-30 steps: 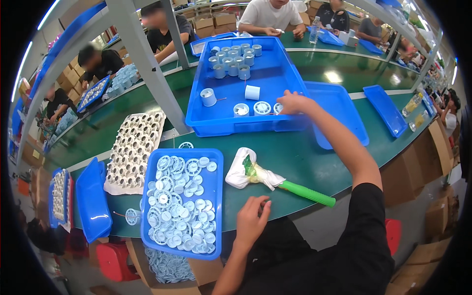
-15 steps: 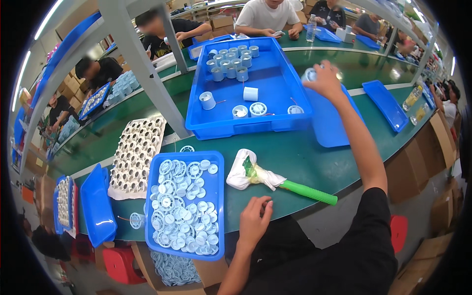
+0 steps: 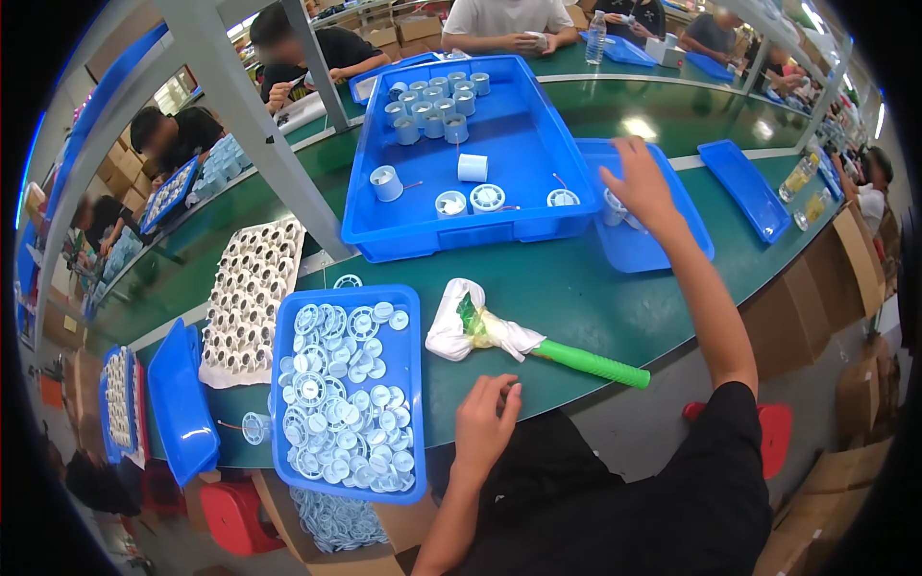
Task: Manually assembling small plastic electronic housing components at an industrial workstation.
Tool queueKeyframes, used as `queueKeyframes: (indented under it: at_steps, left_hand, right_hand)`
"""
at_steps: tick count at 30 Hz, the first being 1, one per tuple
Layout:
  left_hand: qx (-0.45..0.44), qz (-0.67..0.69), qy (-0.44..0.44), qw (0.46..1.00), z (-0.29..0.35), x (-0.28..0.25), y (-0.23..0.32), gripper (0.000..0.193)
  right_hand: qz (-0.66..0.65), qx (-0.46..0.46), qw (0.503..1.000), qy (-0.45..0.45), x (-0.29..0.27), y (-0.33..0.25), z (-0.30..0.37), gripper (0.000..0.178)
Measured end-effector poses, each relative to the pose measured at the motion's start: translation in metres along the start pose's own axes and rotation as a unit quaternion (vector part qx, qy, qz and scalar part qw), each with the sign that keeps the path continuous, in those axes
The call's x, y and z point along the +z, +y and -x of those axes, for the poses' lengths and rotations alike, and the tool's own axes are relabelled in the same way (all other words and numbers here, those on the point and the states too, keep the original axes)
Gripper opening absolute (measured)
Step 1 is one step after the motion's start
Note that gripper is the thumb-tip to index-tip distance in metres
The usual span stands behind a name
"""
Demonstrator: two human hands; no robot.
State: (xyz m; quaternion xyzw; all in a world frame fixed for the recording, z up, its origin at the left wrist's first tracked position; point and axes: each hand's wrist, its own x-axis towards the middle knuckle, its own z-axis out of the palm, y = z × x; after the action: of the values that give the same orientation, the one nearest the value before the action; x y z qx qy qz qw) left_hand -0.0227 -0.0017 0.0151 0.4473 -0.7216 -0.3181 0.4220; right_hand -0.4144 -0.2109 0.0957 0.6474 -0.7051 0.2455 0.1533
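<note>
My right hand (image 3: 642,187) is over a blue tray (image 3: 663,252) on the right, fingers spread and nothing between them. Just below its fingers, a pale blue cylindrical part (image 3: 613,207) stands in that tray, partly covered by the hand. My left hand (image 3: 487,422) rests by the table's near edge with its fingers curled in and nothing visible in them. Beyond it lies a hammer with a green handle (image 3: 591,364) and a cloth-wrapped head (image 3: 471,322). To its left, a blue tray (image 3: 415,384) holds many pale blue discs and slotted rings.
A large blue bin (image 3: 403,245) holds several white-blue cylinders, some with wires. An egg-carton-style tray (image 3: 252,302), a metal post (image 3: 279,182) and stacked blue trays (image 3: 182,413) stand left. Another blue tray (image 3: 744,192) lies far right. Co-workers sit across the table.
My right hand has let go of the cylindrical part, which now stands in the right-hand tray. The whole view has shifted slightly; my left hand stays near the table edge.
</note>
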Motion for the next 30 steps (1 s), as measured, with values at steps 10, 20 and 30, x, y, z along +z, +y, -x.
queueKeyframes:
  at_steps: [10,20,30]
  left_hand:
    - [0.012,-0.012,0.03,0.999,0.001,0.002,-0.003,0.013]
    - [0.009,-0.002,0.028,1.0,0.002,0.001,0.001,0.011]
    - [0.009,0.0,0.037,0.999,0.001,0.003,-0.001,0.01]
  right_hand:
    - [0.154,-0.083,0.885,-0.431,0.02,-0.121,-0.069,0.042]
    - [-0.05,-0.015,0.882,-0.468,0.046,-0.132,-0.072,0.069]
    - [-0.063,-0.059,0.901,-0.426,0.09,-0.168,-0.071,0.111]
